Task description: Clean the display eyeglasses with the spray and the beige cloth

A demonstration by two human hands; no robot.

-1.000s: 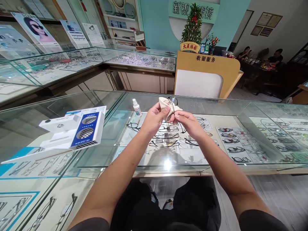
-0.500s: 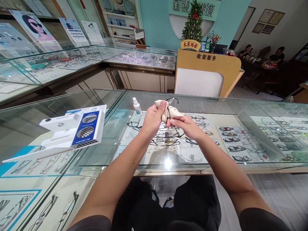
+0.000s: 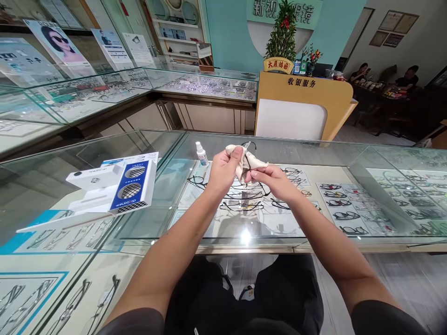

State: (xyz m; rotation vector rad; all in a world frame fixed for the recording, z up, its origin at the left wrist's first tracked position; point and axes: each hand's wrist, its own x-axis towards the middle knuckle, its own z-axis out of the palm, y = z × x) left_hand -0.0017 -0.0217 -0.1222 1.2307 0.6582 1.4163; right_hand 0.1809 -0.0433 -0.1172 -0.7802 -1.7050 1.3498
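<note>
Both hands meet above the middle of the glass counter (image 3: 314, 156), raised a little off its surface. The left hand (image 3: 220, 171) pinches a soft, cream-coloured cloth (image 3: 244, 160) between thumb and bent fingers, the thumb lying on top of the crumpled fold. The right hand (image 3: 275, 180) closes its fingertips on the other side of the same cloth, where the fabric bunches into a loose point. Wrapped in the cloth is a pair of glasses (image 3: 248, 148) with a thin dark frame; a curved piece of rim shows above the fabric and a slim dark temple seems to hang down below the hands, though against the frames displayed beneath it is hard to separate.

Just left of the hands, toward the far edge of the counter, stands a small clear spray bottle (image 3: 201, 154) with a white cap, upright. Near the left corner sits a white and blue boxed display stand (image 3: 117, 184) with two round checkered discs on its face. Under the glass lie rows of thin-rimmed eyewear frames (image 3: 340, 207) on pale cards. Beyond the far edge rises a rounded wooden cashier desk (image 3: 307, 107) topped by a green potted plant (image 3: 282, 35).
</note>
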